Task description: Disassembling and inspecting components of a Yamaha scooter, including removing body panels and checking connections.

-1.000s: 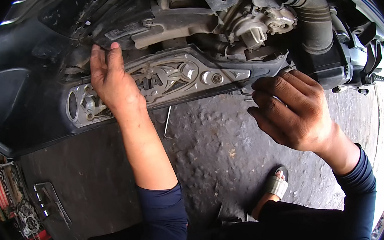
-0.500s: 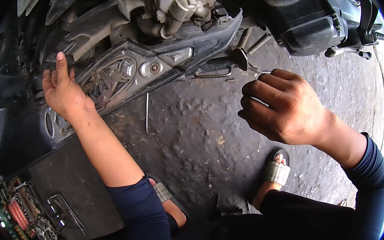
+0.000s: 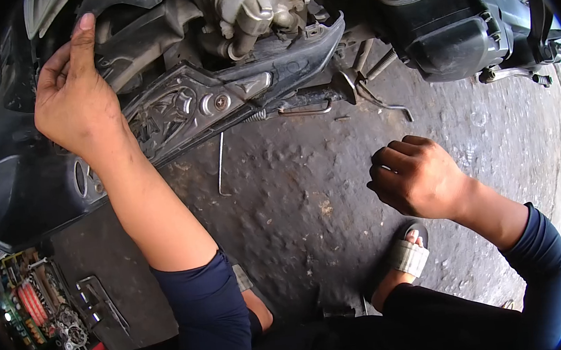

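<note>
My left hand (image 3: pixel 81 100) is raised over the front part of a scooter's dark plastic bodywork. Its thumb points up against bent fingers, and whatever may lie between them is hidden. Right beside it runs a dusty grey plastic duct (image 3: pixel 140 50) within the uncovered frame. Below is the footboard side panel (image 3: pixel 183 107), a silver-and-black trim piece with a screw in a round recess. My right hand (image 3: pixel 419 178) hangs over the floor, apart from the scooter, with its fingers curled into a fist. The back of that hand faces me and hides its palm.
The metal engine parts (image 3: pixel 255 12) and a black air filter box (image 3: pixel 453 40) are at the top. A stand (image 3: pixel 353 87) projects beneath. One thin metal rod (image 3: pixel 221 164) is on the rough floor (image 3: pixel 299 227). Tools and parts in a tray (image 3: pixel 43 306) occupy the lower left.
My left hand has moved up from the panel's edge, and its fingers have bent in. My right hand has dropped slightly lower and to the right, still curled.
</note>
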{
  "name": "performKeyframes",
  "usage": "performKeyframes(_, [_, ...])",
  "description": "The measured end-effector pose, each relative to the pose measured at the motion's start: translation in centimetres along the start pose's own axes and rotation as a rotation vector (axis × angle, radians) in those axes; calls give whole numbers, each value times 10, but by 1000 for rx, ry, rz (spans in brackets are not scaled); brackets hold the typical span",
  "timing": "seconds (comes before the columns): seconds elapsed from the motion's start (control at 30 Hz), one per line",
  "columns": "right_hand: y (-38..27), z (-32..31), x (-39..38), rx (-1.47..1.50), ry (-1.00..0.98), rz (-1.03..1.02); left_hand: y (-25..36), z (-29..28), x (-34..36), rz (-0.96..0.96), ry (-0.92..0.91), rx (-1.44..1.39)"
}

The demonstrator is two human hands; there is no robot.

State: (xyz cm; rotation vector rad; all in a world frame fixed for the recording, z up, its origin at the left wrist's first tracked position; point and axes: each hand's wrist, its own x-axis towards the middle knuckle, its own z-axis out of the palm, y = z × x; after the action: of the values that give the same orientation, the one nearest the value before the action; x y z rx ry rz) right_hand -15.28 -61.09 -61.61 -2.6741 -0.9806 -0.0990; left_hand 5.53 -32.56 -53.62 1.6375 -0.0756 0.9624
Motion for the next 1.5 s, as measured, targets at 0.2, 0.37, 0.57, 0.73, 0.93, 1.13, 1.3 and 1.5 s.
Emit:
performKeyframes(0.2, [-6, -8, 6, -2, 7, 7, 10, -5, 0, -90, -66, -93])
performKeyframes(0.37, [-1, -60, 49, -87, 337, -30, 11, -4, -2, -75, -77, -91])
performKeyframes(0.57, [31, -111, 102, -526, 719, -101, -2, 2, -15, 9, -111, -186])
performKeyframes(0.73, [27, -111, 138, -573, 890, 116, -6, 10, -3, -25, -48, -134])
performKeyframes(0.93, [15, -114, 162, -453, 780, 495, -2, -1, -12, -56, -65, -152])
performKeyframes(1.13, [21, -116, 160, -519, 839, 448, 8, -3, -20, -139, -78, -148])
performKeyframes(1.3, [8, -116, 150, -384, 807, 299, 14, -7, -70, 131, -345, -66])
performKeyframes(1.5, [-15, -119, 89, -184, 472, -107, 9, -82, -64, 775, -1008, 176])
